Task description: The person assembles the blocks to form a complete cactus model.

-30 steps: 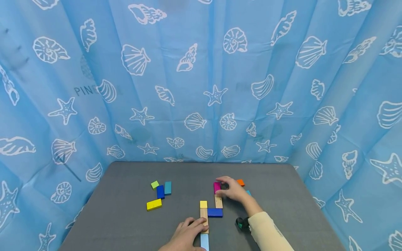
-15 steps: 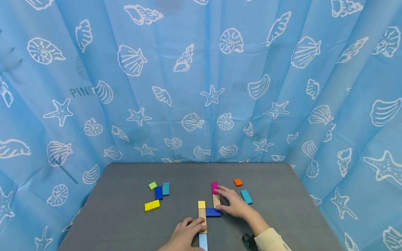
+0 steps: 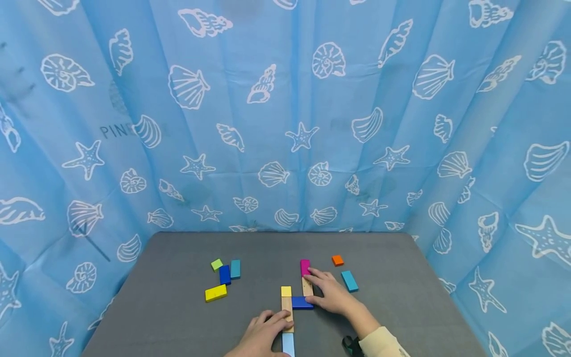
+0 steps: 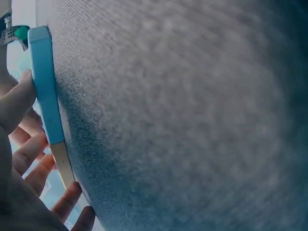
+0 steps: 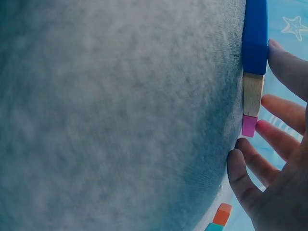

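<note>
Toy blocks lie end to end on a grey table. In the head view, a light blue block (image 3: 288, 343), a wooden block (image 3: 287, 303) and a small yellow block (image 3: 286, 291) form one row. A dark blue block (image 3: 301, 303) branches right, meeting a second wooden block (image 3: 307, 287) topped by a magenta block (image 3: 305, 267). My left hand (image 3: 263, 334) rests its spread fingers on the first wooden block, thumb beside the light blue block (image 4: 45, 82). My right hand (image 3: 332, 295) touches the branch with extended fingers, its thumb at the dark blue block (image 5: 255, 38).
Left on the table (image 3: 178, 277) lie a yellow block (image 3: 216, 293), a dark blue block (image 3: 225, 274), a teal block (image 3: 235, 268) and a lime block (image 3: 216, 264). To the right are an orange block (image 3: 337, 260) and another teal block (image 3: 350, 281). A shell-patterned curtain (image 3: 276, 139) hangs behind.
My right hand has come down from beside the magenta block toward the second wooden and dark blue blocks, uncovering the orange and right teal blocks. My left hand has stayed put.
</note>
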Motion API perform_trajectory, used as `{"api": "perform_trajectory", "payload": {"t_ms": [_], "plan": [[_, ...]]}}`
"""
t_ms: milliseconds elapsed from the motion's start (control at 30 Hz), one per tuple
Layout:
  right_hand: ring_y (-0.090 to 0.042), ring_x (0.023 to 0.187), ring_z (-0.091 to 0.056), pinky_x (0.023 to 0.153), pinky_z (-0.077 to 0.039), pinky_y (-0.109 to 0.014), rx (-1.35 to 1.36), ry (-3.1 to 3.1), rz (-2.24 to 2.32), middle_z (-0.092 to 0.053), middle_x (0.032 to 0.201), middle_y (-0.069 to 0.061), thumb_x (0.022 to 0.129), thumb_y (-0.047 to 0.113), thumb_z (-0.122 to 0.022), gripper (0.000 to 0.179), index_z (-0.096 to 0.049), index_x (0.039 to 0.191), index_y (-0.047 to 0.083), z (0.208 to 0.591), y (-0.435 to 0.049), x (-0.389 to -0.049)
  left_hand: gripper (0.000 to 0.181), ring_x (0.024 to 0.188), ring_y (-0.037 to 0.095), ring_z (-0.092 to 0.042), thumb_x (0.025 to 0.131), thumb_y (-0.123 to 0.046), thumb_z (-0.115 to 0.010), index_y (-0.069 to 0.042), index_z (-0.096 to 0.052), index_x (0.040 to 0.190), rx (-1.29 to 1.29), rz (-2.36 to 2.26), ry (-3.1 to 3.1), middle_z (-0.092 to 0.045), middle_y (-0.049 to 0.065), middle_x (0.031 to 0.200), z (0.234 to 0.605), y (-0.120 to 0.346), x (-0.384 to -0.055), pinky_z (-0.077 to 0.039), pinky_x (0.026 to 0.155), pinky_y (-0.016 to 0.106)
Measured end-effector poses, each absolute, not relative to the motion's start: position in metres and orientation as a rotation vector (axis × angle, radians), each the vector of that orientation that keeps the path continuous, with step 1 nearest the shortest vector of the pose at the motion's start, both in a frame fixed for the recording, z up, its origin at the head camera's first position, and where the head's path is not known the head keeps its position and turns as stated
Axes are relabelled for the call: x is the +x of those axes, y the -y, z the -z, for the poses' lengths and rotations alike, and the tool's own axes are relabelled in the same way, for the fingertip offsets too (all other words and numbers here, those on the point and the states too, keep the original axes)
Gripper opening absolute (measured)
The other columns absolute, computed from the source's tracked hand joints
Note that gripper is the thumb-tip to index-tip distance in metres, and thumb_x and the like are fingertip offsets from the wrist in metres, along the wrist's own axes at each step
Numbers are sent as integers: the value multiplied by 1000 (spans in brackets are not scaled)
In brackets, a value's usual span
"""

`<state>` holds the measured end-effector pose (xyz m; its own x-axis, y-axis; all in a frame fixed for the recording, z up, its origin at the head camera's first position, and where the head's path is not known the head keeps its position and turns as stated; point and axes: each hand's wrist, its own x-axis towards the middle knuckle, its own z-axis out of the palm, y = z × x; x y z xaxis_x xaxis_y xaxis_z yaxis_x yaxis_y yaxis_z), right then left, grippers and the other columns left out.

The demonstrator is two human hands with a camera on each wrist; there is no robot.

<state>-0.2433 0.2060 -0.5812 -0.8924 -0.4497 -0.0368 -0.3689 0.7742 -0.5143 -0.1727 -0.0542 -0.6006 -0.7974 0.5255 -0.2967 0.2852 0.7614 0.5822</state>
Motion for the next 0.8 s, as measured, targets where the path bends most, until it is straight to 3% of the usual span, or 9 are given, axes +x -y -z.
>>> {"api": "perform_trajectory", "payload": {"t_ms": [100, 300, 500, 700, 800], "plan": [[-38, 136, -44, 105, -43, -61, -658, -2816, 754, -41, 159, -11, 94, 42, -70, 62, -54, 147, 14, 581, -205, -243, 64, 133, 32, -43, 77, -63, -77, -50, -55, 135, 673, -724, -2524, -45, -21, 150, 602, 56, -173, -40, 102, 63], [-38, 136, -44, 104, -43, -62, -657, -2816, 743, -41, 159, -12, 94, 43, -70, 63, -54, 146, 13, 579, -204, -242, 65, 132, 40, -42, 91, -58, -67, -38, -46, 149, 764, -941, -2480, -31, 6, 163, 599, 72, -176, -38, 99, 72], [-38, 136, -44, 105, -43, -62, -663, -2797, 770, -40, 159, -13, 94, 42, -70, 62, -54, 147, 13, 578, -203, -242, 70, 132, 44, -41, 82, -51, -80, -20, -57, 140, 338, -1013, -2858, -43, 16, 149, 585, 100, -183, -35, 99, 74], [-38, 136, -44, 104, -43, -62, -654, -2798, 771, -40, 159, -13, 94, 42, -70, 62, -54, 147, 13, 578, -204, -241, 68, 132, 45, -40, 80, -44, -84, -17, -58, 138, 63, -1013, -3011, -45, 18, 145, 583, 122, -190, -36, 99, 71], [-39, 135, -44, 104, -43, -62, -659, -2802, 780, -40, 159, -13, 94, 41, -70, 62, -54, 146, 13, 578, -204, -241, 72, 128, 47, -42, 82, -40, -84, -10, -55, 141, -51, -1000, -3037, -47, 23, 141, 579, 132, -193, -38, 97, 69]]}}
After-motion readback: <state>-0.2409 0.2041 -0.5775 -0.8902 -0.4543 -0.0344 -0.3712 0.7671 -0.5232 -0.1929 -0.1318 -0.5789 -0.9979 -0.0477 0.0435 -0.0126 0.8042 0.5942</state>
